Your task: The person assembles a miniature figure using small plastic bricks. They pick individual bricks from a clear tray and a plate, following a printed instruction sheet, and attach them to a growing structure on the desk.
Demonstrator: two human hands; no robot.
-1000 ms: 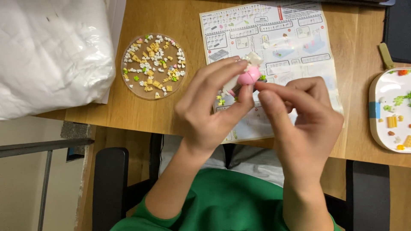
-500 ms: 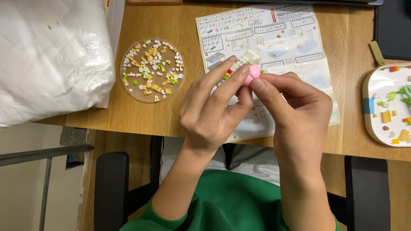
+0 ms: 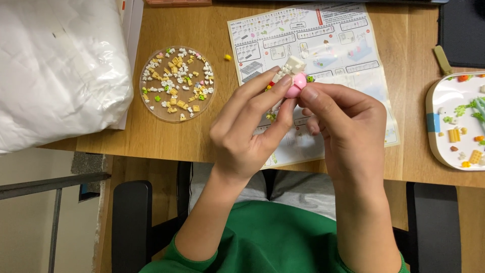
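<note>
Both hands meet above the instruction sheet (image 3: 323,55) on the desk (image 3: 202,136). The left hand (image 3: 247,131) and right hand (image 3: 346,126) each have their grip clamped on a small brick model (image 3: 292,76), pink and white, near the round dish (image 3: 177,83) of loose pieces.

A wooden tabletop (image 3: 166,136) is filling the upper part of the view, its warm brown grain catching soft, even indoor light — no hard shadows are falling anywhere. Its front edge is running across the middle of the picture. Below that edge, a chair is showing two black armrests, one at the left (image 3: 131,222) and one at the right (image 3: 433,222). At the lower left, a pale floor (image 3: 25,222) is lying beneath a grey metal bar (image 3: 50,183) that is crossing it with a thin upright — a frame of some kind.
</note>
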